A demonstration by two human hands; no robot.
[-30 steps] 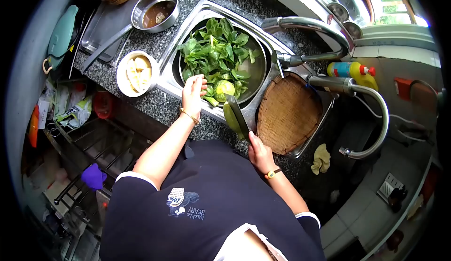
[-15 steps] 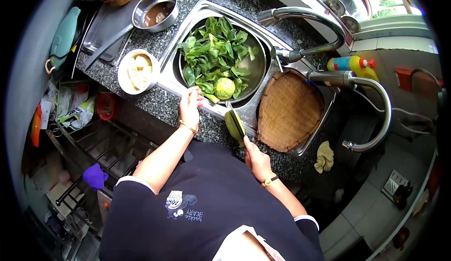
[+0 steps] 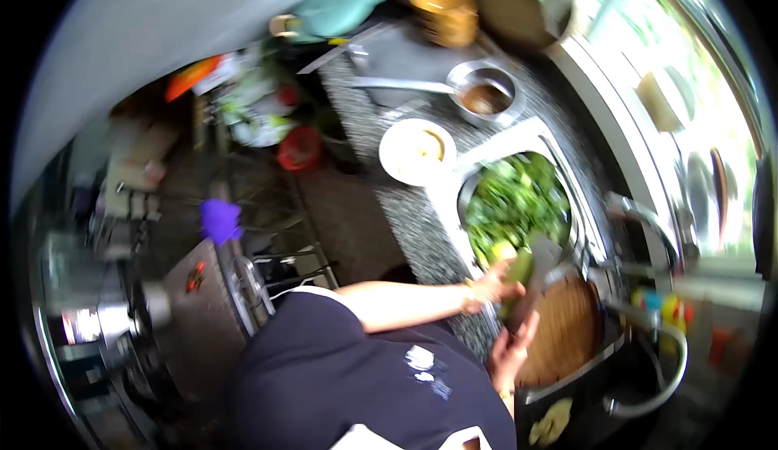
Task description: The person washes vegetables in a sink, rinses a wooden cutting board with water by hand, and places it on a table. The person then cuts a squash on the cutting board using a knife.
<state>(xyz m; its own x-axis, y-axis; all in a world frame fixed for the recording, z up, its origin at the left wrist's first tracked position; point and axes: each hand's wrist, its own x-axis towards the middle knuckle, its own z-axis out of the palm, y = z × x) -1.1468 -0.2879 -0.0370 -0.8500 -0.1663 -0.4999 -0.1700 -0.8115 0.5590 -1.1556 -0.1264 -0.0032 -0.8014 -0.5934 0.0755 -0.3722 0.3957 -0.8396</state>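
Note:
The view is smeared by motion. My right hand (image 3: 510, 353) is wrapped round the lower end of a knife (image 3: 543, 263), whose broad blade points up toward the pan. Against the blade's left side is a long green vegetable (image 3: 519, 278). My left hand (image 3: 490, 286) is beside this vegetable, its fingers reaching toward it; the blur hides whether they touch it. Just above, leafy greens (image 3: 517, 203) fill a metal pan in the sink (image 3: 444, 207), with a pale green round piece (image 3: 503, 251) at their lower edge.
A white bowl with pale pieces (image 3: 417, 152) and a saucepan with brown liquid (image 3: 486, 97) stand on the speckled counter (image 3: 413, 227). A woven basket (image 3: 563, 328) lies right of my hands, near a curved faucet (image 3: 677, 369). Stacked brown bowls (image 3: 444, 16) are at the top.
The camera view has swung left and rotated, so the sink now appears farther right. My left hand has come closer to the green vegetable and the knife.

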